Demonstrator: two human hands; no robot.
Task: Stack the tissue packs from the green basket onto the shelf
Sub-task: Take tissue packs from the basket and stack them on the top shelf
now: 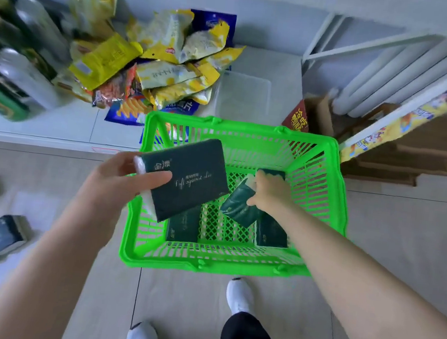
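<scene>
Left hand [120, 182] grips glossy rectangular tissue pack [188, 176] | right hand [267, 191] pinches another [240, 204]

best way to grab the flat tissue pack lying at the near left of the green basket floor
From straight above, pinching the flat tissue pack across its two long edges. It lies flat on the green basket's mesh floor with its near end against the wall, so the sides are freer than the ends. The left hand already holds another pack over it.

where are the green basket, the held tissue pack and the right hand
green basket [233, 271]: head view, near rim
held tissue pack [188, 176]: head view, dark top face
right hand [268, 192]: head view, back of hand
</scene>
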